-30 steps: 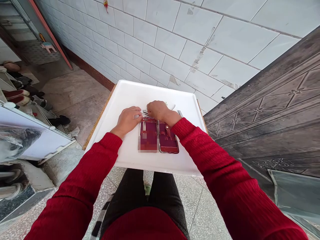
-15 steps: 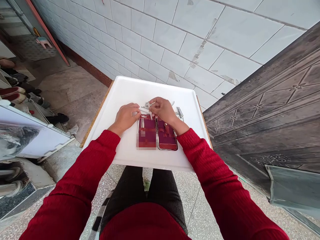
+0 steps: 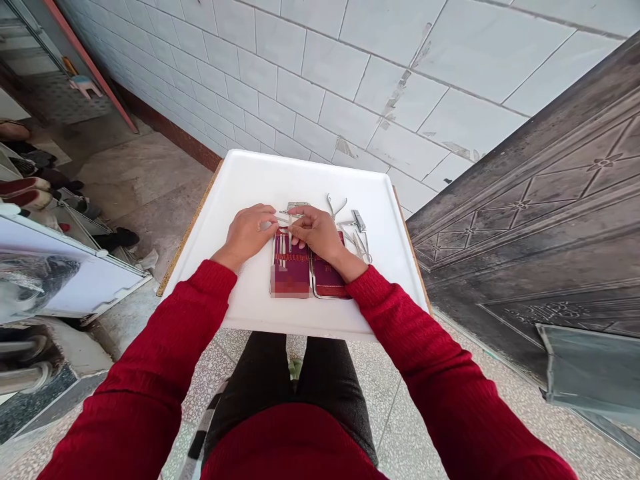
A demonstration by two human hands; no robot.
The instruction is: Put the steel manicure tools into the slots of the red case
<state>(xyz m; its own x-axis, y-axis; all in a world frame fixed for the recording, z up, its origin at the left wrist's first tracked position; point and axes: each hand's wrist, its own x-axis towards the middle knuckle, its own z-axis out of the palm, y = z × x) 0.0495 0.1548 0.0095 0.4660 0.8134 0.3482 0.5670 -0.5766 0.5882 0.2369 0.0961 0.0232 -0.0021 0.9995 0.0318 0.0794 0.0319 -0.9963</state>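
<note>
A dark red manicure case (image 3: 333, 291) lies unfolded, with slim metal tools (image 3: 283, 250) tucked under the loops of its left half. At its upper left corner my left hand (image 3: 247, 233) is closed, thumb and forefinger pinching the case's edge beside a clear strip. My right hand (image 3: 317, 233) pinches a thin metal manicure tool (image 3: 290, 240), which points down over the left half; its tip is close to the loops. The right hand and wrist hide part of the case's right half.
Right of the case lie cuticle nippers (image 3: 337, 205), nail clippers (image 3: 359, 221) and small scissors (image 3: 363, 249). Everything rests on a white tabletop (image 3: 200, 267) with a raised rim. A tiled wall (image 3: 330, 60) stands behind it, a dark panelled door (image 3: 525, 220) to the right.
My right hand has moved left and slightly down with the tool, bringing it over the case's left half. Nippers and scissors have come into fuller view. My left hand stays at the corner.
</note>
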